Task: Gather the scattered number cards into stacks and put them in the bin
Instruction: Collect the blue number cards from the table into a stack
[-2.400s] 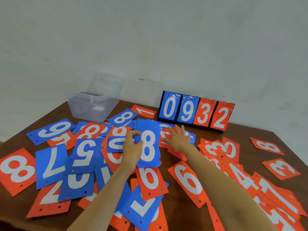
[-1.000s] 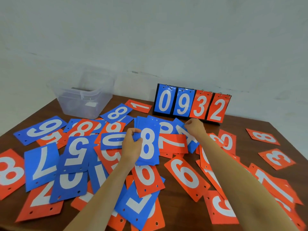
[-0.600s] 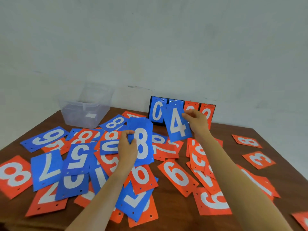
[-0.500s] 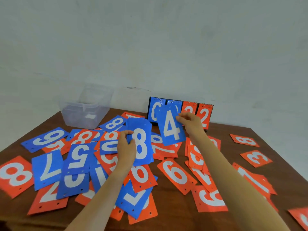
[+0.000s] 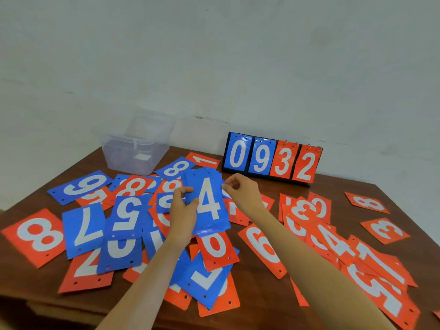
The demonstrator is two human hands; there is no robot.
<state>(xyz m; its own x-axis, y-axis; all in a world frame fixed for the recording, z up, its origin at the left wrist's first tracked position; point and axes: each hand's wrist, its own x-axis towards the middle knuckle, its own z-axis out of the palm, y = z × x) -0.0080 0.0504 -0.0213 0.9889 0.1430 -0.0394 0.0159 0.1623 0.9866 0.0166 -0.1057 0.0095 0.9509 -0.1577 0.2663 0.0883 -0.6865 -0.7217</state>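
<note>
Step in hand, as I judged it: building a stack of blue cards. My left hand point(image 5: 182, 217) gripped the blue stack point(image 5: 207, 203), a 4 on top, with the thumb across its left edge, above the scattered cards point(image 5: 84, 231). My right hand point(image 5: 240, 191) sat at the stack's top right corner, fingers curled (whether they pinched the top card I could not tell). The next move called for squaring the edges, then collecting another loose blue card. The clear bin point(image 5: 133, 148) stood at the far left. The brown wooden table point(image 5: 262, 294) met a pale wall point(image 5: 214, 67); a flip scoreboard point(image 5: 271, 160) read 0932.
</note>
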